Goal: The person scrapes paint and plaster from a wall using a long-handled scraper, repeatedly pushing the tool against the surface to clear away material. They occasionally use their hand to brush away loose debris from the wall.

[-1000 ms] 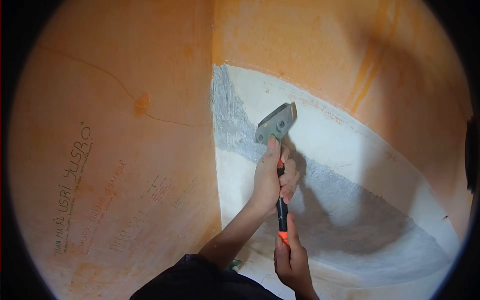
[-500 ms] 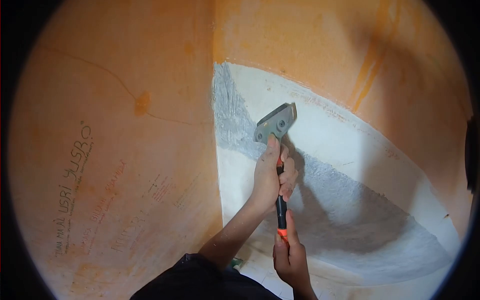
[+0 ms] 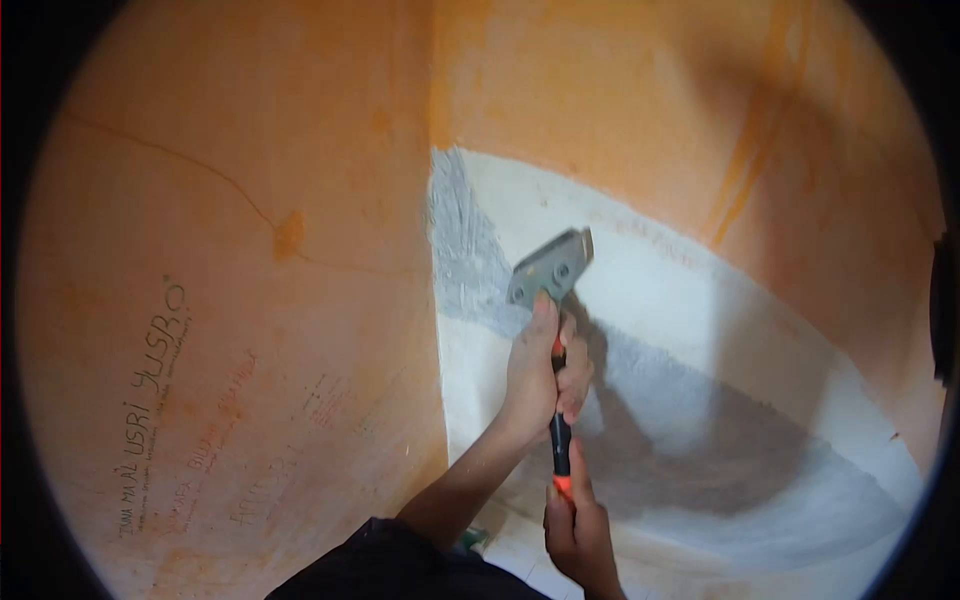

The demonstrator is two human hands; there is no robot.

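A long-handled scraper (image 3: pixel 552 270) with a grey metal head and a black and orange handle lies against the wall. My left hand (image 3: pixel 540 365) is wrapped round the upper handle, its thumb up on the head. Lower down, my right hand (image 3: pixel 578 525) grips the orange end of the handle, one finger stretched along it. Around the head, the wall shows a white patch (image 3: pixel 640 265) and a rough grey patch (image 3: pixel 465 235). Whether the blade edge touches the wall I cannot tell.
An orange wall (image 3: pixel 290 120) with handwriting and a thin crack meets the scraped wall at a vertical corner on the left. A dark object (image 3: pixel 943 310) stands at the right edge. Something green (image 3: pixel 470 540) shows below my left forearm.
The wall and its patches sit slightly lower in the view. The scraper head and my left hand also appear a little lower, with both hands keeping their grip.
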